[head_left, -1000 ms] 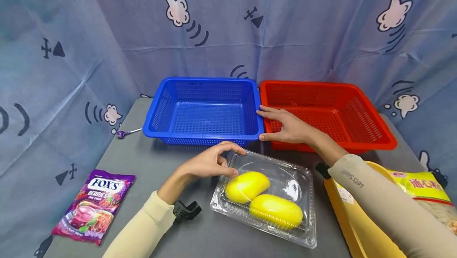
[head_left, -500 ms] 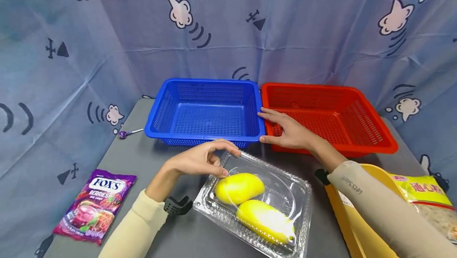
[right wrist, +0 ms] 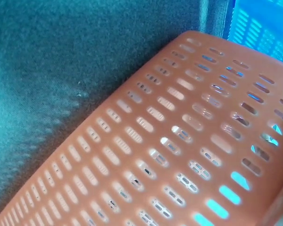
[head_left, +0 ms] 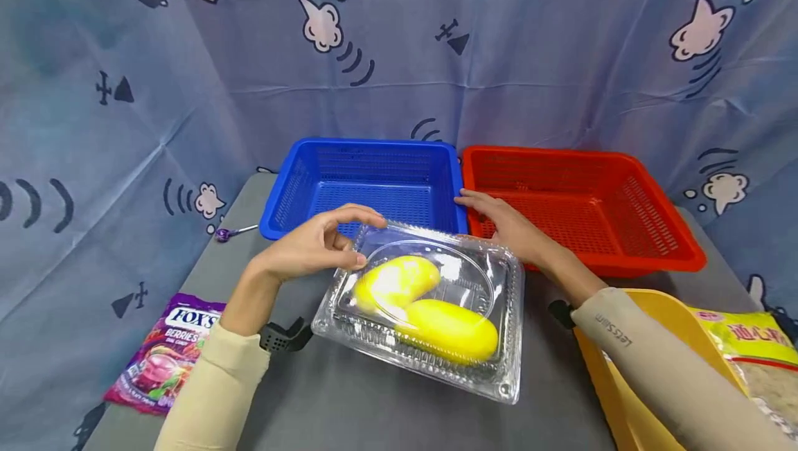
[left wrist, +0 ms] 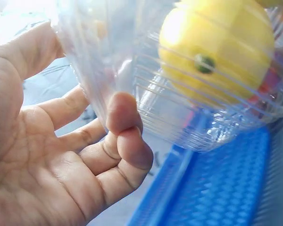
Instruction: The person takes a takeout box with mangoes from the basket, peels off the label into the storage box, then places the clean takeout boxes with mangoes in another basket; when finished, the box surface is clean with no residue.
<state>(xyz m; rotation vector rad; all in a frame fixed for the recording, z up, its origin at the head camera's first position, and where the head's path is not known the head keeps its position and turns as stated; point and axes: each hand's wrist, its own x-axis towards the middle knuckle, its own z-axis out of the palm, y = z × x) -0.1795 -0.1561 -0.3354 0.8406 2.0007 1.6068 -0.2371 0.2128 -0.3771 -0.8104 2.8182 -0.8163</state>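
My left hand (head_left: 312,246) pinches the left edge of a clear plastic clamshell box (head_left: 514,312) between thumb and fingers. The box is raised off the table and tilted, its near side lower. Inside lie two yellow mangoes, one farther back (head_left: 399,281) and one nearer (head_left: 451,333). In the left wrist view a mango (left wrist: 217,47) shows through the ribbed plastic above the left hand (left wrist: 52,160). My right hand (head_left: 517,233) rests at the adjoining rims of the blue basket (head_left: 374,195) and the red basket (head_left: 661,267), fingers extended. The box overlaps its thumb side.
A purple candy bag (head_left: 165,361) and a lollipop (head_left: 223,234) lie at the left. At the right stand a yellow bin (head_left: 667,312) and a yellow-topped food bag (head_left: 742,333). A patterned curtain (head_left: 399,42) hangs behind the baskets.
My left hand has lifted the mango box off the table, tilted it and brought it up and left, over the blue basket's near edge. The right hand has stayed at the basket rims.
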